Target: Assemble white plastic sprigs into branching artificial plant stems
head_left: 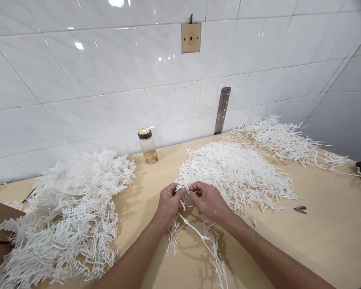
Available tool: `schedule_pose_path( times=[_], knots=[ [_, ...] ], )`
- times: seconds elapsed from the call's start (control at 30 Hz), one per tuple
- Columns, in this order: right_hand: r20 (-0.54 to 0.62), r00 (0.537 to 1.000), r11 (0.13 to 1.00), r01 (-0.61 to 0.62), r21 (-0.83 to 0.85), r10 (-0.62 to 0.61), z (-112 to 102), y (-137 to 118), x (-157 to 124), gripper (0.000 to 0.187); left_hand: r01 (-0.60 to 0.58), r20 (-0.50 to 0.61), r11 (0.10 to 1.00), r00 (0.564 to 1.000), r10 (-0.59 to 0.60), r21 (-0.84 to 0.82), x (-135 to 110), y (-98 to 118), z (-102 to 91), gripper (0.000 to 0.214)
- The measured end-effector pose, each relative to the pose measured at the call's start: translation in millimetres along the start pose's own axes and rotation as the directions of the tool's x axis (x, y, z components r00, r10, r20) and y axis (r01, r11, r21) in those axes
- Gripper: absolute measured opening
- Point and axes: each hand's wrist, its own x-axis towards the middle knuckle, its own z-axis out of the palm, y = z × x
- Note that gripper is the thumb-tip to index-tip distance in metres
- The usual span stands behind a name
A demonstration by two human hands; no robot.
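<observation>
Bare forearms (138,251) reach to the left hand (169,202) and right hand (209,202), fingertips closed in a pinch on white branched strands (203,238) hanging between and below them, which could snap under a hard pull or snag the white pile (237,172) just beyond the right hand.

One head-worn camera is looking forward and down close over the bare left hand (168,201) and bare right hand (209,202), facing the flat tan tabletop (333,224) and, beyond, a glossy white-tiled wall (108,72).
</observation>
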Motion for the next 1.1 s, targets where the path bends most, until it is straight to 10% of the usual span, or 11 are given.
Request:
schedule_pose_path(
  times=[1.1],
  knots=[
    [-0.142,0.981,0.976,0.103,-0.189,-0.131,3.0,-5.1,-3.2,0.018,0.003,-0.065,1.000,0.998,-0.003,-0.006,-2.4,3.2,2.9,0.031]
  ],
)
